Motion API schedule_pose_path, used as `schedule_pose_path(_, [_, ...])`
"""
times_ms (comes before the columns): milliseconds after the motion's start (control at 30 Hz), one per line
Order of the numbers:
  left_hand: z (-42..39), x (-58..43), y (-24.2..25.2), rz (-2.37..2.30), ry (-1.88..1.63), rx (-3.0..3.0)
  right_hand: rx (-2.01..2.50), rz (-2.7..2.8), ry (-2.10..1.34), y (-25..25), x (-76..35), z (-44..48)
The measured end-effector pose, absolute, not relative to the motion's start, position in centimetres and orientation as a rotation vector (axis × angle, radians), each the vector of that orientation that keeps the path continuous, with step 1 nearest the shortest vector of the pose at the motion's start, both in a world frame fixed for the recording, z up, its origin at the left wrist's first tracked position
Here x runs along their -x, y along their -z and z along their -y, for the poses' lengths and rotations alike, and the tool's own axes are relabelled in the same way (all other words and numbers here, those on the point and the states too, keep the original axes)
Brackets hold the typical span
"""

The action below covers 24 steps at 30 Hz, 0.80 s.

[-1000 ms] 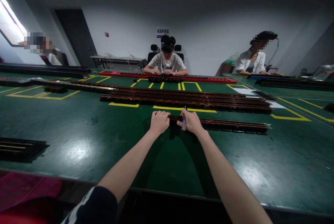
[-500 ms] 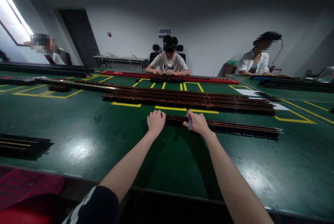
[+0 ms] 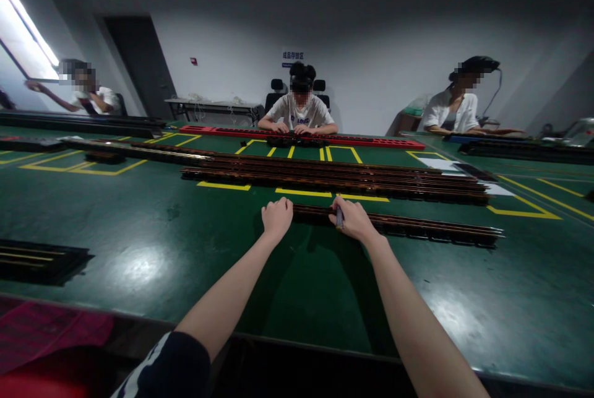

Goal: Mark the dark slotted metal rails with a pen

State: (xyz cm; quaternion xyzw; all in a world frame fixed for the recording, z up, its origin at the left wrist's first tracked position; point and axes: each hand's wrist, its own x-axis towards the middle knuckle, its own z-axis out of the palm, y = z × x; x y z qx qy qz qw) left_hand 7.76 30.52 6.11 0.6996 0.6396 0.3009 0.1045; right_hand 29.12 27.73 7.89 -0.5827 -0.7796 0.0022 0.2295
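A long, dark brown slotted strip lies lengthwise on the green table in front of me. Wrapped over its left end is my left hand, fingers bent and closed. My right hand rests at the strip a short way to the right. Closed in its fingers is a slim grey-purple handheld tool, pointing down at the strip's near side; its exact kind and tip are not clear. Just beyond both hands lies a bundle of similar dark strips.
Yellow tape lines mark the green table. More dark strips lie at the near left. Across the table, a person works at a red rail. Other people sit at the far left and far right.
My hands stay almost in place; the right fingers and the tool have shifted very slightly. At the far left, the person has turned and stretched out an arm.
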Motion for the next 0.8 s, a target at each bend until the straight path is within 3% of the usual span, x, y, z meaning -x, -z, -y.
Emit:
schedule_pose_path(267, [-30.3, -7.7, -6.6, -1.847, -0.848, -2.022, 1.365, 1.766, -0.363, -8.8, -29.3, -28.9])
schedule_pose_path(500, [-30.4, -7.7, -6.9, -1.915, -0.759, -2.021, 1.308, 1.798, -0.284, -10.8, -27.3, -31.7])
schedule_pose_path(800, [-30.5, -7.7, -7.5, -1.997, -0.631, -2.067, 1.226, 1.613, -0.671, -9.2, -24.1, -33.6])
